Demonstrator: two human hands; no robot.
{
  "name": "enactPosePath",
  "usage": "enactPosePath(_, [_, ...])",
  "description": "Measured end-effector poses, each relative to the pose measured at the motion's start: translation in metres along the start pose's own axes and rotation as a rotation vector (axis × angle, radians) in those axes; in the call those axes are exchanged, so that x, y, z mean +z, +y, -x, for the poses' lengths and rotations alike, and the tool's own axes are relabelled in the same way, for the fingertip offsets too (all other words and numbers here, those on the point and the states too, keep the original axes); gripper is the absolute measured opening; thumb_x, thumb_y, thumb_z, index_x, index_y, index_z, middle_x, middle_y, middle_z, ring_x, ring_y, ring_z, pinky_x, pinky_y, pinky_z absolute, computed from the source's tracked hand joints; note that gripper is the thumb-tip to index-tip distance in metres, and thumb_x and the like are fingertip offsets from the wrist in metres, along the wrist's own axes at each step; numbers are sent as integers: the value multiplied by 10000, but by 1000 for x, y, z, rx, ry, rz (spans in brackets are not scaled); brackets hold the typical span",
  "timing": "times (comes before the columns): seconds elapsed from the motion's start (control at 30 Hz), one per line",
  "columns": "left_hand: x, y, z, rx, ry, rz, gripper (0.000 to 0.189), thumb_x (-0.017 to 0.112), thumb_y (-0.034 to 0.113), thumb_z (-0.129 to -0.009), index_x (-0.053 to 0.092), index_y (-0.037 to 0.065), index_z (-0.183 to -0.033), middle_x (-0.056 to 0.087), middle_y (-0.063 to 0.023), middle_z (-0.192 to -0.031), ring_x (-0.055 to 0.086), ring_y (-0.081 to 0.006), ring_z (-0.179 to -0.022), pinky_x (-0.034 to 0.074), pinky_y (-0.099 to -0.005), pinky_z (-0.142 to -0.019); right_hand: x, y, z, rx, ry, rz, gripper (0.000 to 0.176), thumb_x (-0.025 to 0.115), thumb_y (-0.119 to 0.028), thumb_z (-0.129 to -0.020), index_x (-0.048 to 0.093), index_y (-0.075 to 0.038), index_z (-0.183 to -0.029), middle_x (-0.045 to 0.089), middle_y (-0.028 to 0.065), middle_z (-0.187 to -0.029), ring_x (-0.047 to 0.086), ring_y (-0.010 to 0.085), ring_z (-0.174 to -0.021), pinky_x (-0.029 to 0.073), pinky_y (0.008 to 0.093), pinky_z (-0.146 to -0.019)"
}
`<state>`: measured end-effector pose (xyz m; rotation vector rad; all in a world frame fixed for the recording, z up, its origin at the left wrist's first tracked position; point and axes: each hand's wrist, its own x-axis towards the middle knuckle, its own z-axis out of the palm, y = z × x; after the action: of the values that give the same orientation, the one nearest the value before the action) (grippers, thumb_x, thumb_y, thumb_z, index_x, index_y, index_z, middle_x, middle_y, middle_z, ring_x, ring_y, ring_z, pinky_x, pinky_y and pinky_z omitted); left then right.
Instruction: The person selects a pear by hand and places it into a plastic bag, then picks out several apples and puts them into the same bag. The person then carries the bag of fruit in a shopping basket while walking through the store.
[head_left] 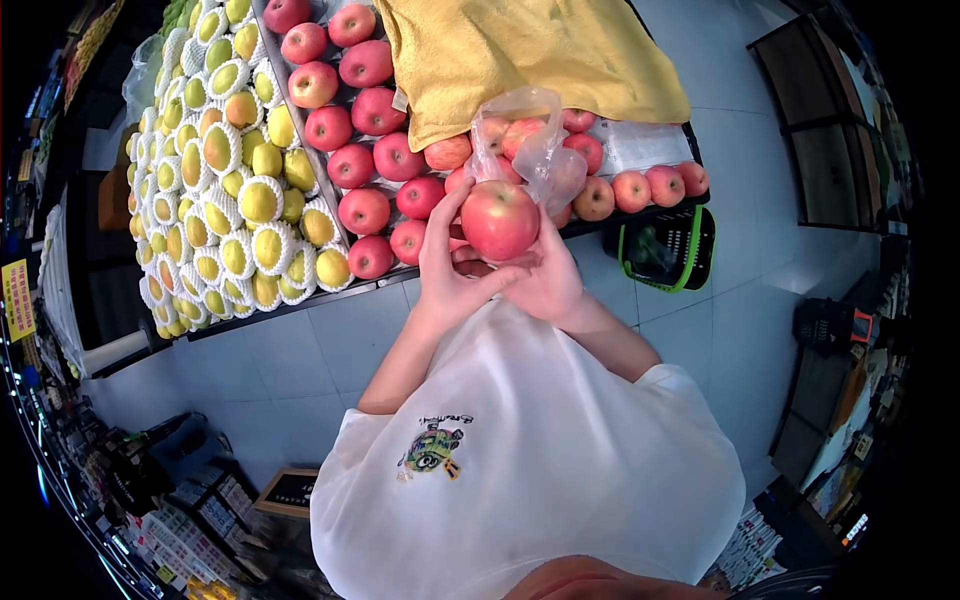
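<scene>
A large red apple (500, 220) is held up in front of my chest, between my two hands. My left hand (445, 275) curves round its left side, thumb reaching beneath. On the other side my right hand (548, 275) cups it from the right and below. A thin clear plastic bag (555, 165) shows just beyond the apple, close to my right fingers and overlapping the apples behind; whether my right hand grips it too, I cannot tell. Rows of red apples (365, 211) lie on the display directly beyond and left of my hands.
Yellow pears in white foam nets (262, 200) fill the left of the stand. A yellow cloth (530, 60) covers the back apples. On the tiled floor (340, 340), a black basket with a green rim (690, 275) stands right of the display. Shelving (815, 120) lines the right.
</scene>
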<state>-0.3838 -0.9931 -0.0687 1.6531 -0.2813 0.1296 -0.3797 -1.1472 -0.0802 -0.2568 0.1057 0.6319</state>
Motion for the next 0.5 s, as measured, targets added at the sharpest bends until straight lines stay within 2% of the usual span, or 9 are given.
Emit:
enactPosePath(0.13, [10,-24,18,-9,176,88,1100,973,247,-695,318,-21,-1537,472,-207,-1510,511,-336,-1378,488,-478,-1113,4,5,-3,-136,261,159,674,346,-542,-1100,367,-19,-1526,646,163,-1237,656,260,-1114,489,405,-1039])
enactPosePath(0.2, [5,-27,19,54,258,176,1064,963,224,-711,332,11,-1541,495,-222,-1482,547,-311,-1339,502,-427,-1077,-12,-5,4,-473,216,1259,504,489,-326,-1104,374,-12,-1481,622,64,-947,588,153,-835,475,291,-787])
enactPosePath(0.23, [5,-23,19,22,292,264,1037,946,201,-727,332,14,-1542,502,-213,-1464,550,-309,-1329,492,-445,-1091,-12,0,0,-734,228,1198,414,595,-128,-1040,393,-8,-1381,502,5,-802,441,100,-707,355,247,-632])
enactPosePath(0.27, [3,-22,17,21,291,264,1037,946,201,-727,332,14,-1542,502,-213,-1464,550,-309,-1329,492,-445,-1091,-17,-4,1,-973,286,1366,450,682,-27,-957,402,-13,-1308,503,13,-798,454,104,-685,355,243,-603])
enactPosePath(0.33, [-6,-23,13,-60,347,343,987,909,203,-768,329,10,-1543,506,-188,-1447,551,-306,-1317,482,-450,-1100,-13,-20,-11,-1359,340,1545,477,728,-27,-918,407,-16,-1269,504,7,-778,442,112,-653,374,251,-611])
enactPosePath(0.37, [-9,-25,10,-66,357,310,913,865,226,-817,348,3,-1535,506,-170,-1432,547,-292,-1307,475,-438,-1100,-6,-29,-17,-1358,344,1544,477,728,-27,-918,407,-16,-1269,504,7,-778,442,112,-653,374,251,-611])
enactPosePath(0.43, [-15,-30,1,-61,366,309,886,853,229,-831,359,3,-1531,502,-167,-1438,544,-287,-1308,468,-430,-1103,8,-46,-29,-1430,630,1992,506,742,-6,-895,429,-11,-1292,555,19,-790,510,123,-667,430,250,-648])
enactPosePath(0.47, [-16,-33,-5,-54,378,312,860,842,233,-845,370,3,-1526,499,-165,-1444,540,-281,-1309,461,-421,-1106,4,-50,-33,-1432,639,1992,506,742,-6,-895,429,-11,-1292,555,19,-790,510,123,-667,430,250,-648])
enactPosePath(0.5, [-16,-37,-12,-5,386,300,765,792,269,-900,409,-3,-1502,509,-151,-1439,538,-269,-1306,443,-413,-1116,-4,-53,-36,-1240,584,1693,479,739,1,-891,464,-4,-1283,590,26,-821,547,114,-704,453,246,-672])
